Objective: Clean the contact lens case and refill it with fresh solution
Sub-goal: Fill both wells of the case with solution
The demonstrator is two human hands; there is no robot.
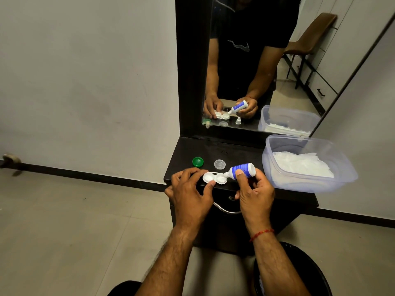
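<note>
One tall mirror (245,60) along the back edge of the worktop (213,150), doubling the scene and handy for a second look at the pouring. Narrow dark top, everything within easy reach.

At the right edge, a lidless plastic tub (342,180), overhanging the front right corner a little, white tissue (299,165) inside. Probably kept close for wiping and drying, yet apart from the pouring.

On the floor under the right forearm, a dark bin (310,270); likely for used tissue.

At the front edge, left of centre, the left hand (190,193): thumb and fingertips curled in, pinching the left end of the lens case (214,177). Judged a steadying hold, to stop so light a thing sliding.

Just right of it, the right hand (254,193): fingers wrapped round the solution bottle (243,170), thumb pressed on its body. Tipped base-up toward the tub, nozzle down at the right-hand well; touching or just above, cannot tell. No stream of liquid to be made out.

Case flat at the front edge, both wells uncapped, facing up. Refill step in hand, by the look; left well likely next.

Behind the case, green cap (198,161) and clear cap (219,164), near each other but not touching, left off to keep the wells open.
</note>
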